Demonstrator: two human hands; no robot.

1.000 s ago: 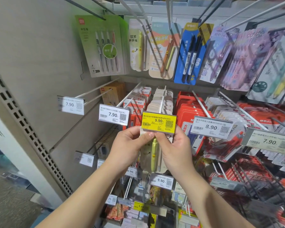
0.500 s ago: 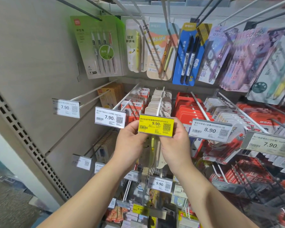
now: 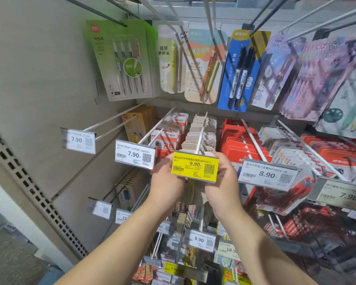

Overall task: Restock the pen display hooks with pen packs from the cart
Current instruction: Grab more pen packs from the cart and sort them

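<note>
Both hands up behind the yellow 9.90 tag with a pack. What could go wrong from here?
1. The yellow price tag hides the hook tip, so the pen pack gripped by the left hand and right hand may miss the hook.
2. That hook's cream packs already reach near the tag; space looks tight.

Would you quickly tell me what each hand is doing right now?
Left hand: grips the pen pack behind the yellow price tag.
Right hand: grips the same pen pack from the other side.
</note>
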